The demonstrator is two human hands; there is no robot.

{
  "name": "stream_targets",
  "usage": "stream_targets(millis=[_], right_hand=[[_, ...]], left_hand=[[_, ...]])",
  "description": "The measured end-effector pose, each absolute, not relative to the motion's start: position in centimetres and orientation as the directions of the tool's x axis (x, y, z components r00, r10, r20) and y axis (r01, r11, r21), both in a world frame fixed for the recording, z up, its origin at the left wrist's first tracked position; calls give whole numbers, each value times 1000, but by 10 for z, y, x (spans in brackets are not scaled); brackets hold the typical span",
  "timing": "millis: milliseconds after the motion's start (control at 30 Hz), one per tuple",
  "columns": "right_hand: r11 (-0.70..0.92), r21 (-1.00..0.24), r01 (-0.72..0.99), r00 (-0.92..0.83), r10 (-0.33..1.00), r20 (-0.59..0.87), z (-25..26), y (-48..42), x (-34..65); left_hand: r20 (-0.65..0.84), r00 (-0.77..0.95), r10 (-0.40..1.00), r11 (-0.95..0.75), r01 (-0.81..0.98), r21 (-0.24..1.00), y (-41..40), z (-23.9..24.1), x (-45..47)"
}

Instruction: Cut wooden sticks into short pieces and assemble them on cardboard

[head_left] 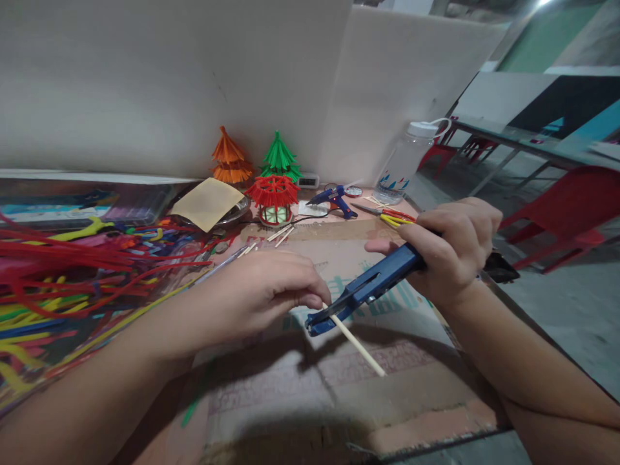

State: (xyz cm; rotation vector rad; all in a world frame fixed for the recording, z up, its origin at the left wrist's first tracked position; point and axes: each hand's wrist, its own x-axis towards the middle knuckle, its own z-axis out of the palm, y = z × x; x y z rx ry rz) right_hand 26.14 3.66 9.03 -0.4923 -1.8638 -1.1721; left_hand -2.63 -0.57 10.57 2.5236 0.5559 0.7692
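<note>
My right hand [453,248] is wrapped round the handles of a blue hand cutter [378,278], whose jaws point down to the left. Between those jaws lies a thin pale wooden stick [361,349], slanting toward the front right. The fingertips of my left hand [276,290] pinch the stick's upper end, close beside the jaws. Beneath both hands is a printed cardboard sheet [300,387]. Several short cut sticks [281,236] lie behind my left hand, near a small round structure with a red fringed roof [272,194].
Coloured pipe cleaners [62,278] heap at the left. Orange [230,158] and green [279,158] fringed cones stand at the back, near a blue glue gun [334,199], scissors [387,213] and a clear bottle [400,161]. A red chair [566,213] is beyond the table's right edge.
</note>
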Motion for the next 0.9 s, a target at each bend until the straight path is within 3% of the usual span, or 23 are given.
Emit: stream_targets(millis=[167, 567, 767, 900], right_hand=[[452, 503, 737, -550, -33, 835, 88, 35, 263], [506, 520, 688, -554, -97, 827, 90, 36, 260], [478, 464, 746, -538, 21, 843, 87, 34, 260], [493, 474, 730, -536, -18, 844, 86, 34, 260]], left_hand=[[425, 762, 489, -820, 235, 522, -5, 105, -25], [411, 771, 487, -816, 233, 529, -7, 106, -27], [410, 764, 498, -810, 242, 534, -7, 108, -27], [411, 765, 496, -807, 232, 543, -7, 108, -27]])
